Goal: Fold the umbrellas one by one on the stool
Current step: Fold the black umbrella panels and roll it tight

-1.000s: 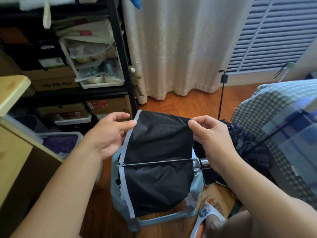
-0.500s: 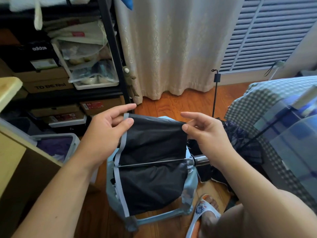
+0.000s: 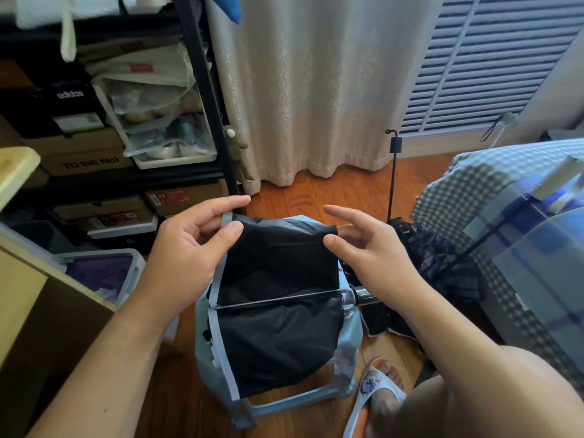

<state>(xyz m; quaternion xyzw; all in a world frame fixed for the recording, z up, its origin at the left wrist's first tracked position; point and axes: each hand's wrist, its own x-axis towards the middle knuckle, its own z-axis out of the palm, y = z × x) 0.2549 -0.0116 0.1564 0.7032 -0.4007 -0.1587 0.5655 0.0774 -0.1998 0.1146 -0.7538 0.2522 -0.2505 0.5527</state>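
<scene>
A black umbrella (image 3: 278, 324) with a pale grey-blue edge lies collapsed across the light blue stool (image 3: 347, 336), its metal rib and shaft running left to right. My left hand (image 3: 192, 245) pinches the grey hem of the raised upper panel between thumb and fingers. My right hand (image 3: 363, 245) is at the panel's right corner with fingers spread; the thumb tip touches the cloth edge, without a clear grip. A second, dark patterned umbrella (image 3: 442, 257) lies on the floor to the right of the stool.
A black shelf rack (image 3: 202, 99) with shoe boxes stands at the left, a wooden desk (image 3: 19, 279) near left. Right of me is a checked bed cover (image 3: 467, 197). My sandalled foot (image 3: 379, 387) rests beside the stool. A curtain hangs behind.
My right hand has released its pinch on the panel's right corner and spread its fingers. My left hand keeps pinching the hem, shifted slightly along it. The head view has moved closer.
</scene>
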